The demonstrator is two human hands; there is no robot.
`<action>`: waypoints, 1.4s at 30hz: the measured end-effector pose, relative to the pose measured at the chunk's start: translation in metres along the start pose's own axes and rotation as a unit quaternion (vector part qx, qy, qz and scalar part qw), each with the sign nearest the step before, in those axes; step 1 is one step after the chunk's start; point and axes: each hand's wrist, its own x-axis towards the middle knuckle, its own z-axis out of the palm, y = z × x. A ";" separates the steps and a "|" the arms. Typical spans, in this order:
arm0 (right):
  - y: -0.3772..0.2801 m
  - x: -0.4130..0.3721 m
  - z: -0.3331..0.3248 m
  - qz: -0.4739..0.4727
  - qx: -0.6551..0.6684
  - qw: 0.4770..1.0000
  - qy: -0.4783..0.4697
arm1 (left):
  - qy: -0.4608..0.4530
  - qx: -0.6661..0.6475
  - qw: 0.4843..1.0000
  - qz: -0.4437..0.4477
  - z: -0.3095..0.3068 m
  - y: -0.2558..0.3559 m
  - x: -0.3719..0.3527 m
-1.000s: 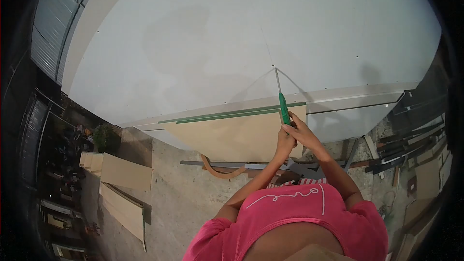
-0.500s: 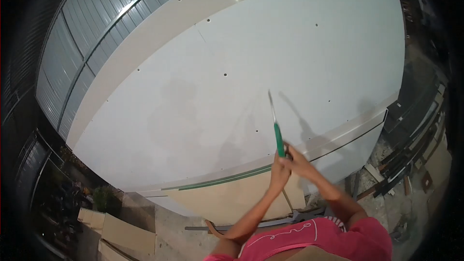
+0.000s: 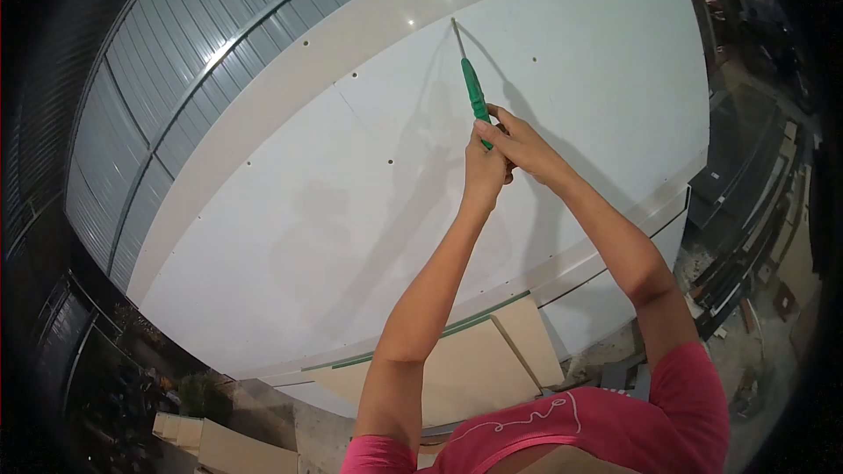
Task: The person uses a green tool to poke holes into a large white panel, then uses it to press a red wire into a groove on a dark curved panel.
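A screwdriver (image 3: 473,86) with a green handle and a thin metal shaft points up and away. Its tip is at a dark screw hole near the upper edge of a large white board (image 3: 606,79). Around the lower end of the handle my left hand (image 3: 486,171) is closed. My right hand (image 3: 525,147) grips the same end, its thumb and fingers pressed against the handle and against my left hand. Both arms are stretched out over the board. Other dark holes, such as one hole (image 3: 391,161), dot the surface.
Corrugated metal sheeting (image 3: 176,61) rises beyond the board's far left. Beige panels (image 3: 457,360) lean at its near edge. Long dark strips (image 3: 746,237) lie piled at right, and beige boxes (image 3: 241,448) stand at lower left.
Both hands have moved up and forward with the screwdriver. Its tip has gone from over the board's middle to the hole near the far edge. My arms are more outstretched.
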 end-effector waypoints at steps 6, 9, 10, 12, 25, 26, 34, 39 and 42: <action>-0.004 0.000 -0.007 0.055 -0.039 0.998 -0.013 | -0.003 -0.005 1.000 -0.005 0.002 -0.007 0.007; -0.005 -0.005 -0.008 0.039 -0.036 0.999 -0.005 | -0.004 -0.001 1.000 0.002 0.004 -0.006 0.003; -0.006 -0.008 -0.008 0.035 -0.038 0.999 -0.005 | -0.001 -0.002 1.000 0.005 0.006 -0.005 0.001; -0.004 -0.021 -0.011 0.039 -0.034 0.999 0.008 | -0.007 0.009 1.000 -0.008 0.012 -0.009 -0.008; 0.054 -0.060 -0.022 0.074 0.045 0.992 0.093 | -0.097 0.070 0.988 -0.101 0.027 -0.057 -0.013; 0.055 -0.061 -0.024 0.076 0.045 0.992 0.095 | -0.099 0.067 0.988 -0.098 0.026 -0.059 -0.012; 0.075 -0.080 -0.015 0.093 0.071 0.990 0.079 | -0.084 0.079 0.988 -0.101 0.022 -0.079 -0.032; 0.148 -0.165 0.014 0.128 0.098 0.975 0.152 | -0.118 0.184 0.967 -0.134 0.018 -0.159 -0.091; 0.178 -0.195 0.026 0.205 0.122 0.953 0.186 | -0.139 0.134 0.955 -0.226 0.012 -0.195 -0.116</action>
